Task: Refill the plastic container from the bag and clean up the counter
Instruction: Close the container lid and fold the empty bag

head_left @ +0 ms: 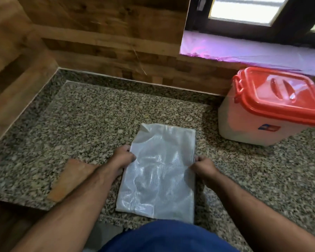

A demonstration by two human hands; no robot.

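Observation:
An empty, translucent white plastic bag lies flat on the speckled granite counter, its near end hanging over the front edge. My left hand grips the bag's left edge with curled fingers. At the bag's right edge my right hand pinches the plastic. The white plastic container stands at the right, away from both hands, with its orange-red lid closed on top.
A flat brown piece like cardboard lies on the counter under my left forearm. Wood-pattern walls close off the back and left. A window sill runs behind the container.

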